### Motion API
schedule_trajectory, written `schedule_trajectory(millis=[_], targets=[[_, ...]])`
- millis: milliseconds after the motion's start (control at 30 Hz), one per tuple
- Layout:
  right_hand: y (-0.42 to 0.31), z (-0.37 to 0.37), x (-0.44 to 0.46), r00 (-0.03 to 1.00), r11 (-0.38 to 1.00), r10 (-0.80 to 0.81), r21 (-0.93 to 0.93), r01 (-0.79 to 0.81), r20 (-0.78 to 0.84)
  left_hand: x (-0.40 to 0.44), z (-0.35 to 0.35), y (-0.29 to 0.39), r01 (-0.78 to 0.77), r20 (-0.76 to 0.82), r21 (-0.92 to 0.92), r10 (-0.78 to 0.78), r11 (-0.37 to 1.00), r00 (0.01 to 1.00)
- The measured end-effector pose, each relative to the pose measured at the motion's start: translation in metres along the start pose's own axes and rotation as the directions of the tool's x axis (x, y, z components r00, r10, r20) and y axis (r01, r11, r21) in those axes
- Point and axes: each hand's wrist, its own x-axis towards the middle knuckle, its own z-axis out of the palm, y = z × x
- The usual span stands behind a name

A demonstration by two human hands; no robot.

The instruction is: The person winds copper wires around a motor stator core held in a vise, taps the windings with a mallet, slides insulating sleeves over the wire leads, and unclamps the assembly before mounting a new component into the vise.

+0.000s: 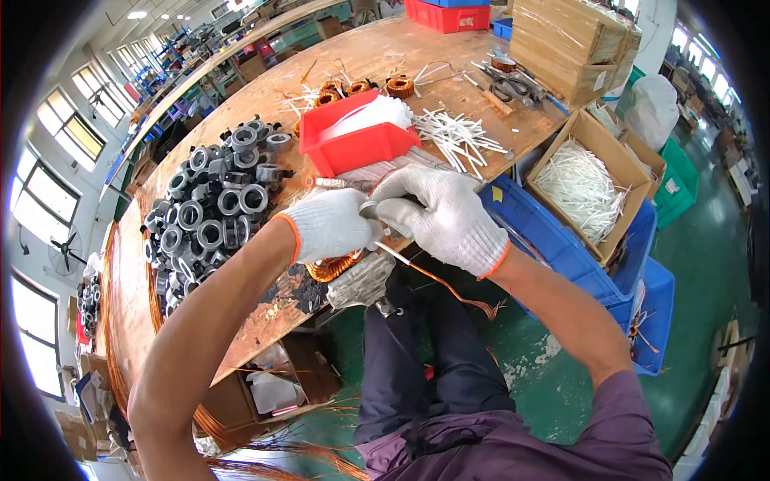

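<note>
Both hands wear white knitted gloves and meet over the front edge of the wooden table (265,317). My left hand (333,227) has its fingers closed around a small grey piece (369,210). Thumb and fingers of my right hand (437,210) pinch at the same spot; what they hold is too small to make out. Just below the hands, a copper-wound ring (333,267) rests by a wrapped grey block (361,282). From under the gloves a white sleeve with copper wire (433,276) hangs off to the right.
Black-and-grey ring cores (210,232) are piled at left. A red bin (353,155) holds white material, beside loose white tubes (461,136). Wound rings (399,86), pliers (521,86) and cartons (569,48) lie behind. Blue crates (561,268) and a box of white strips (638,188) stand right.
</note>
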Motion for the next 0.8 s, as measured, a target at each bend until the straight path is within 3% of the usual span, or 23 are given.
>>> schedule_trajectory(millis=[67,100,200,267,367,467,500,700,800], targets=[[0.001,-0.001,0.000,0.998,1.000,0.020,-0.011,-0.019,0.057,-0.001,0.000,0.002,-0.003,0.001,-0.023,0.003,1.000,1.000],[0.011,0.005,-0.001,0.999,0.999,-0.028,0.023,0.029,-0.020,-0.003,-0.001,0.003,-0.002,0.004,-0.045,0.002,0.999,1.000],[0.022,0.010,-0.007,0.998,0.995,0.061,0.081,-0.059,-0.029,0.004,0.005,-0.008,-0.081,-0.032,-0.062,0.080,0.995,0.996],[0.033,0.017,-0.016,0.997,0.998,0.002,0.070,0.003,-0.071,0.002,0.004,-0.011,-0.100,-0.032,-0.062,0.098,0.993,0.995],[0.037,0.019,-0.030,0.980,0.963,0.200,0.179,-0.200,0.019,0.007,0.007,-0.018,-0.076,-0.056,-0.064,0.073,0.995,0.996],[0.043,0.015,-0.031,0.978,0.972,0.209,0.114,-0.205,-0.023,0.001,0.002,-0.006,-0.049,-0.032,0.029,0.050,0.998,0.998],[0.027,0.011,-0.027,0.989,0.985,0.140,0.111,-0.135,-0.039,0.001,0.003,-0.007,-0.087,-0.062,0.038,0.089,0.996,0.994],[0.005,0.003,-0.011,0.998,0.999,0.032,0.033,-0.030,-0.052,-0.002,0.001,0.000,-0.038,-0.050,0.019,0.039,0.999,0.998],[0.006,0.005,-0.008,0.996,0.996,0.074,0.057,-0.071,-0.047,0.000,0.003,-0.002,-0.036,-0.060,0.028,0.037,0.999,0.997]])
